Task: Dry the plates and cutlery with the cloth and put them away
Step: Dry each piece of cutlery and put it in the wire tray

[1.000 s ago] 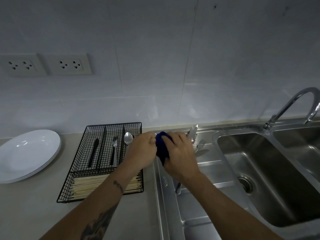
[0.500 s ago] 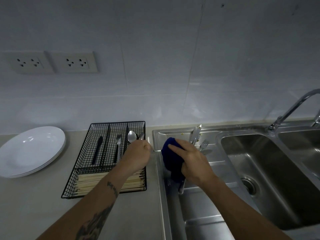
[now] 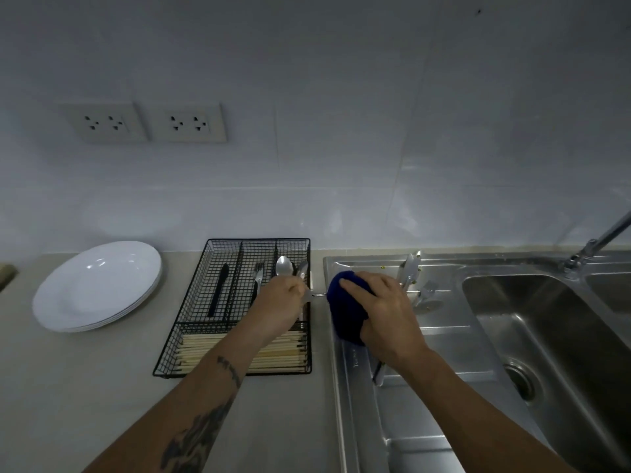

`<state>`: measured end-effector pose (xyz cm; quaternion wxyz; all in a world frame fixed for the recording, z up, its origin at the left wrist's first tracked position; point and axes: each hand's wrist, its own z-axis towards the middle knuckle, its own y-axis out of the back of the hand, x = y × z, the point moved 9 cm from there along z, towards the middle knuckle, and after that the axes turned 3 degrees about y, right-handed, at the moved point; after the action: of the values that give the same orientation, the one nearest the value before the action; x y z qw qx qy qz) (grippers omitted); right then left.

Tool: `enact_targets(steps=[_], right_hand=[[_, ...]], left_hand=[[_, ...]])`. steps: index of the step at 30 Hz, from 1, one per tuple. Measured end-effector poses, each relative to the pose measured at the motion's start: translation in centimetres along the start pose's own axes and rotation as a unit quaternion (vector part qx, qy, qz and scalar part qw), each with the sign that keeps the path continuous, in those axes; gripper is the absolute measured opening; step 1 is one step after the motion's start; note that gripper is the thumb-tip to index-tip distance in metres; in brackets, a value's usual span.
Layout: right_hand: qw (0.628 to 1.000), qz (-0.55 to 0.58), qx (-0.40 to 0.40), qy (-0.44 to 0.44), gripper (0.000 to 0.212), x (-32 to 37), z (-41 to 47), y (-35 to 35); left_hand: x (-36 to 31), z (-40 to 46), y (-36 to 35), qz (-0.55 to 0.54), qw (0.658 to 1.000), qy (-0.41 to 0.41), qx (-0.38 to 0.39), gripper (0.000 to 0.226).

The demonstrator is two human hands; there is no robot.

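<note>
Carried left from the cloth, a dried spoon [image 3: 302, 269] hangs in my left hand [image 3: 283, 298] over the cutlery tray [image 3: 191, 302], my right hand [image 3: 382, 308] clutching the blue cloth [image 3: 345, 312] for the next piece.

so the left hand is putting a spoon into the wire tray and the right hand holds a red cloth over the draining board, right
Not quite: the cloth is dark blue, not red, as the head view shows. The rest stands: the left hand holds a spoon over the wire tray, and the right hand holds the cloth over the draining board.
</note>
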<state>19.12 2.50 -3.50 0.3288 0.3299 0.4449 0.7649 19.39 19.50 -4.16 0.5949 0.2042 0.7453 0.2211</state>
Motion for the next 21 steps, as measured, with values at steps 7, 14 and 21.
enact_targets(steps=[7,14,21], right_hand=[[0.999,0.011,0.021,0.028,0.08,2.8,3.0,-1.8],[0.994,0.109,0.032,0.007,0.071,6.0,4.6,-5.0],[0.979,0.17,0.097,-0.055,0.07,3.1,4.7,-6.3]], left_hand=[[2.3,0.4,3.7,-0.083,0.996,0.035,-0.026,0.025],[8.7,0.8,3.0,-0.57,0.792,0.207,-0.075,0.014],[12.0,5.2,9.8,-0.429,0.85,0.171,-0.255,0.015]])
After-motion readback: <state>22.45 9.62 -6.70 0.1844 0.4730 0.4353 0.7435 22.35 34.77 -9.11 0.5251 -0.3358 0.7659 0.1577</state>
